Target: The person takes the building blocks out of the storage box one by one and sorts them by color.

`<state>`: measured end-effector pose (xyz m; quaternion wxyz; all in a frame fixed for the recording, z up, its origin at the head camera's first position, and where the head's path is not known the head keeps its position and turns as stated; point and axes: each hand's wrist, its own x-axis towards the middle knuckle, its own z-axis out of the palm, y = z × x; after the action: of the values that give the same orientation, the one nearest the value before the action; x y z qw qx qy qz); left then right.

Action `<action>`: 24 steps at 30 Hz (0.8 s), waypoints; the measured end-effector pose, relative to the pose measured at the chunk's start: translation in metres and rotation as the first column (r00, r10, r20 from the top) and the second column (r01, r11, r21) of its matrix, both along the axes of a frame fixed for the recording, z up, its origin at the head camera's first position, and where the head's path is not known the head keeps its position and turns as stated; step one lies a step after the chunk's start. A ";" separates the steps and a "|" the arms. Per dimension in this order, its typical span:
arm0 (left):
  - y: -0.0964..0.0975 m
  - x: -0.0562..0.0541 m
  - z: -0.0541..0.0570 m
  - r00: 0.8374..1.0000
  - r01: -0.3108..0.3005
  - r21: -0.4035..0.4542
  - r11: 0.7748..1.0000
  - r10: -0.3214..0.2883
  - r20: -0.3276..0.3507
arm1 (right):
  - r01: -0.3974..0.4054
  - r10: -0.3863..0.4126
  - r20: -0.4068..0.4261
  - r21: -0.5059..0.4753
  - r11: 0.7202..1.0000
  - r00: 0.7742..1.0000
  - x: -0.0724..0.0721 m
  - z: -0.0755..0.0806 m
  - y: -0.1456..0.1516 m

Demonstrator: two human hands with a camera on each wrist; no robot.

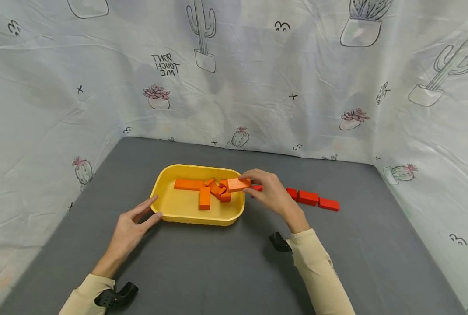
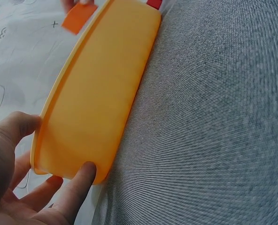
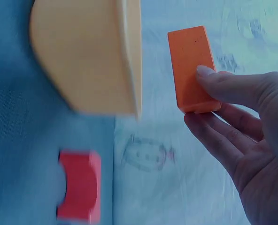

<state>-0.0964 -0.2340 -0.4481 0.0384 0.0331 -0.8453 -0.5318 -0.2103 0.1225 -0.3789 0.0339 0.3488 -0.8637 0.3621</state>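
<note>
A yellow plastic bin [image 1: 194, 218] rests on the grey table with several orange toy blocks [image 1: 204, 199] inside, some long and flat, some small and curved. My left hand [image 1: 128, 227] holds the bin's left end, fingertips on its rim and outer wall; the left wrist view shows these fingers [image 2: 85, 180] against the yellow side. Over the bin's right end, my right hand [image 1: 271, 192] pinches an orange rectangular block [image 3: 190, 70] between thumb and fingers. Seen from the right wrist, that block is raised beside the bin's rim.
To the right of the bin, red blocks [image 1: 307, 197] lie in a row on the grey tabletop [image 1: 226, 267], partly hidden behind my right hand. One red block [image 3: 80, 185] has an arched cutout. A white printed cloth [image 1: 234, 96] hangs behind the table and along its sides.
</note>
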 end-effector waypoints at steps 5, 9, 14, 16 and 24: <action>-0.001 0.000 0.002 1.000 -0.009 -0.019 1.000 0.010 0.007 | 0.077 -0.077 0.018 -0.005 0.997 0.997 0.004 -0.002 0.030; 0.000 0.000 0.003 1.000 -0.008 -0.013 1.000 0.008 0.003 | 0.092 -0.093 0.018 0.025 0.995 0.996 0.010 -0.007 0.046; 0.000 -0.001 0.003 1.000 0.000 0.002 1.000 0.000 -0.003 | 0.083 -0.089 0.059 0.096 0.992 0.994 0.015 -0.022 0.055; 0.000 -0.001 0.003 1.000 0.000 -0.002 1.000 0.000 -0.006 | 0.061 -0.076 0.085 0.163 0.985 0.993 0.017 -0.032 0.056; 0.000 -0.001 0.002 1.000 0.007 -0.022 1.000 -0.008 -0.006 | 0.068 -0.111 0.132 0.292 0.954 0.985 0.022 -0.054 0.055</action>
<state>-0.0978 -0.2342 -0.4463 0.0391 0.0280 -0.8511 -0.5228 -0.1881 0.1777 -0.4330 -0.0643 0.2829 -0.9221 0.2560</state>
